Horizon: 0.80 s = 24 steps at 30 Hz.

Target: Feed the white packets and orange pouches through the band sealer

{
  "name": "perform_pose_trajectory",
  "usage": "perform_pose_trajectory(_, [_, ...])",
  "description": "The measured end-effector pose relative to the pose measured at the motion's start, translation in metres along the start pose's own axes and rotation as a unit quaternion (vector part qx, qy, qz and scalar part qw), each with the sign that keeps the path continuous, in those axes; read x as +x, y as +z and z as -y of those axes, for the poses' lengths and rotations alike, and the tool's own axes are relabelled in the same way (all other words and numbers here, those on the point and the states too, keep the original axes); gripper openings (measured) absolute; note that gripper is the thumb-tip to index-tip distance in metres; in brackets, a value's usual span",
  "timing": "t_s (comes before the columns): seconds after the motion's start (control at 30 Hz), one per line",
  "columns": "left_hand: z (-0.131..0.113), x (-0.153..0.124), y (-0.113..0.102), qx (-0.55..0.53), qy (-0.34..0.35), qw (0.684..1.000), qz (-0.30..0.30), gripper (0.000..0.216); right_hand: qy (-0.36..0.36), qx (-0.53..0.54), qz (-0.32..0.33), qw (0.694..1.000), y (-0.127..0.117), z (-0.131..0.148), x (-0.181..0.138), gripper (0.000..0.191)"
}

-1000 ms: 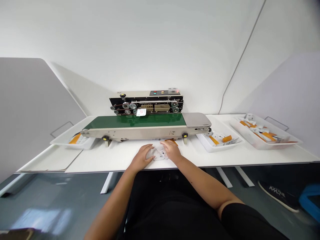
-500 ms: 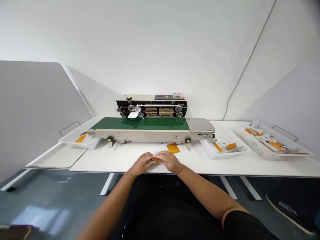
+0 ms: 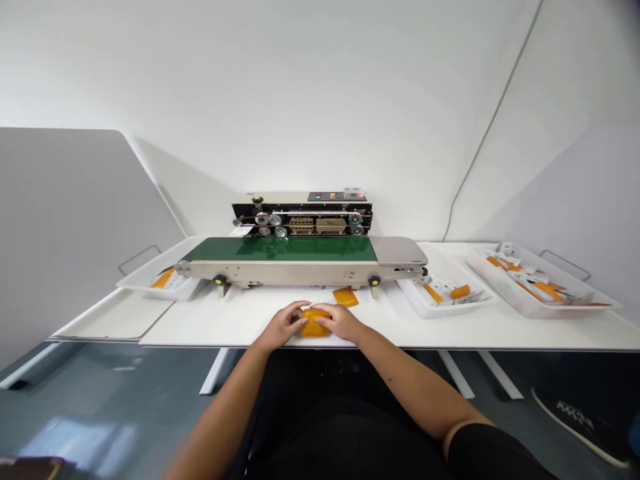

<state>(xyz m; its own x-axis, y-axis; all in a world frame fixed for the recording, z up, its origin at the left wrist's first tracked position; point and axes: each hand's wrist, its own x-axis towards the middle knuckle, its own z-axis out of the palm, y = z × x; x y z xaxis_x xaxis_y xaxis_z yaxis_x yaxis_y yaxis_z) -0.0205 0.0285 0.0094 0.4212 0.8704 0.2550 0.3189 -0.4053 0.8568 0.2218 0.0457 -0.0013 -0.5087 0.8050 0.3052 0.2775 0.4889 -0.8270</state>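
Both hands work at the front edge of the white desk (image 3: 225,327). The left hand (image 3: 283,327) and right hand (image 3: 340,322) are close together, and the orange sachet (image 3: 314,331) lies flat between them on the desk. The fingers of each grip rest on the sachet from its own side; whether it is clamped or only pressed cannot be determined from this view. A second orange sachet (image 3: 345,297) lies just ahead, near the foot of the band sealer (image 3: 301,215) with its green conveyor belt (image 3: 280,249).

**Hazards.** The held sachet is near the desk edge, so a careless release could let it slide to the floor. A forward sweep of the hands could knock the second sachet against the conveyor frame. A small red lamp appears lit on the sealer's control panel (image 3: 336,197), so the machine should be treated as powered. The exposed rollers could pinch fingers or catch loose material.

**Markings.** No brand or writing is legible on the sealer, sachets or trays at this resolution.
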Motion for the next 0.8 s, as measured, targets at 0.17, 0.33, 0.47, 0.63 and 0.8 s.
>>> perform_pose_trajectory(0.17, [0.012,0.001,0.002,-0.053,-0.018,0.995,-0.078,0.034,0.032,0.086,0.000,0.996,0.004,-0.008,0.001,0.064])
perform_pose_trajectory(0.33, [0.010,-0.001,0.001,-0.055,-0.008,0.995,-0.078,0.059,0.022,0.118,0.013,0.993,0.005,-0.005,0.001,0.039])
perform_pose_trajectory(0.47, [0.000,-0.004,-0.001,-0.014,0.018,1.000,-0.008,0.054,0.024,0.075,0.019,0.997,0.002,0.001,0.001,0.032])
perform_pose_trajectory(0.63, [-0.008,-0.003,-0.002,0.003,-0.006,1.000,0.009,0.050,0.031,0.072,0.040,0.996,0.002,0.000,-0.001,0.026])
perform_pose_trajectory(0.8, [-0.008,0.002,-0.001,-0.021,-0.023,0.999,0.009,0.033,0.061,0.126,-0.022,0.990,0.004,-0.011,0.000,0.029])
